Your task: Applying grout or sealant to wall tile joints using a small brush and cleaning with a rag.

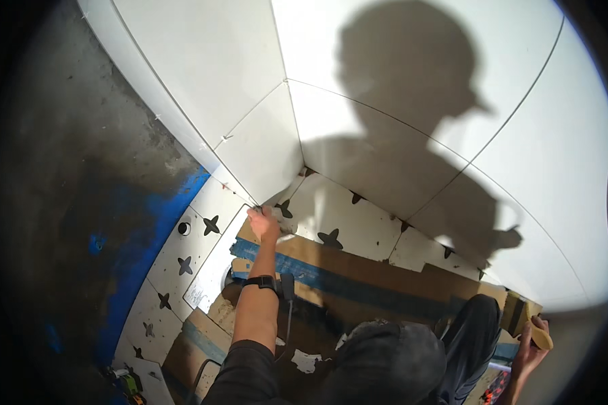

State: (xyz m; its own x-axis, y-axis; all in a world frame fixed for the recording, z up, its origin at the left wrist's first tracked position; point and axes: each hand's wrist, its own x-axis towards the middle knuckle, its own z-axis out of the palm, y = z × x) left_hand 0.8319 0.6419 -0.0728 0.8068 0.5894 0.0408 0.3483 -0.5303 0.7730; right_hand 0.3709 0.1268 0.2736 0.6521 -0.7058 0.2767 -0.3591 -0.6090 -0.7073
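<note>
My left hand [266, 224] reaches out to the foot of the white tiled wall [250, 145], where it meets the patterned floor tiles [330, 239]. Its fingers are closed at the lower end of the wall's edge; whatever they hold, if anything, is too small to make out. A dark band [259, 282] circles my left wrist. Far to the right, low down, my right hand [535, 345] is wrapped round a tan, curved piece that looks like a sponge [540, 335]. It is held apart from the wall.
Cardboard sheets [344, 273] with blue tape cover part of the floor beneath me. Blue material [132, 270] runs along the tile edge beside a grey floor [61, 202]. White spacers [225, 138] sit in the wall joints. A green tool [130, 385] lies lower left. My shadow falls across the wall.
</note>
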